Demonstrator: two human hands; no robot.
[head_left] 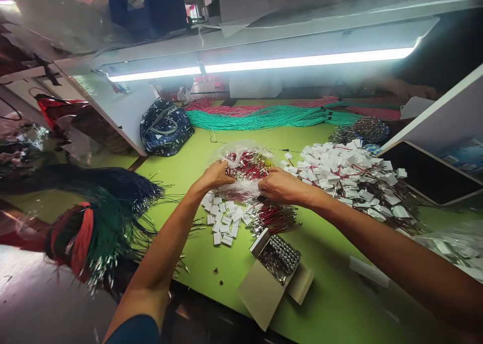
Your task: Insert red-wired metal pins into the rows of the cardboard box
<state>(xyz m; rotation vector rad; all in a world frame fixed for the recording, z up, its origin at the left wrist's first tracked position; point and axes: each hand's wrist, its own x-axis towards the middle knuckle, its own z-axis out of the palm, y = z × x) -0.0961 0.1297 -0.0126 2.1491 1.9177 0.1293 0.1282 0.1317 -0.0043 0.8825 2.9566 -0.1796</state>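
Left hand (215, 175) and right hand (281, 185) curled, gripping clear plastic bag (241, 155) of red wires (247, 165). White tags (347, 175) at 2 o'clock. Hard tug could tear bag, spilling wires.

The lone head-worn camera faces forward and down, close above the left hand (215, 175) and right hand (283, 185) over a bright green worktable (332, 293).
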